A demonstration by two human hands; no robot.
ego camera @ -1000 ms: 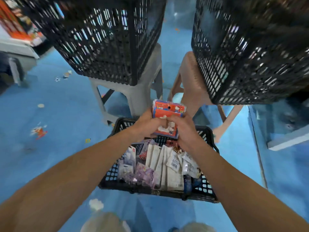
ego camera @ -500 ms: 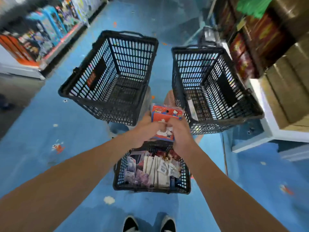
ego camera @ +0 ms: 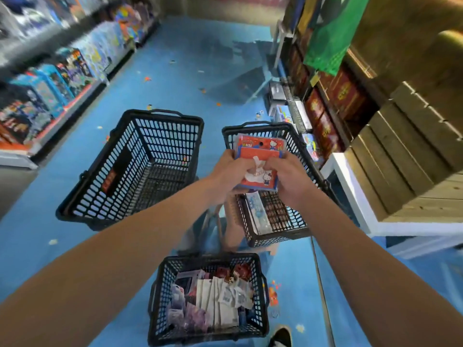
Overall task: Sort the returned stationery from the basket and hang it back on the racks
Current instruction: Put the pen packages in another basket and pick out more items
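Both hands hold one red stationery packet (ego camera: 260, 149) with a cartoon cat print, raised over the right black basket (ego camera: 250, 236). My left hand (ego camera: 229, 171) grips its left side and my right hand (ego camera: 288, 177) grips its right side, fingers curled over the front. On the floor below stands a small black basket (ego camera: 260, 266) filled with several packets, white, purple and red. A white-blue packet (ego camera: 256, 214) lies in the right basket. The left black basket (ego camera: 110, 186) looks empty.
The two upper baskets sit on stools (ego camera: 225, 231) over a blue floor. Toy shelves (ego camera: 50, 91) line the left. On the right are a shelf of red boxes (ego camera: 338, 101), wooden crates (ego camera: 406, 156) and a white ledge (ego camera: 350, 196). My shoe (ego camera: 281, 336) shows at the bottom.
The view has risen from close above the floor basket to a standing height. The packet has stayed in both hands and is now over the right basket.
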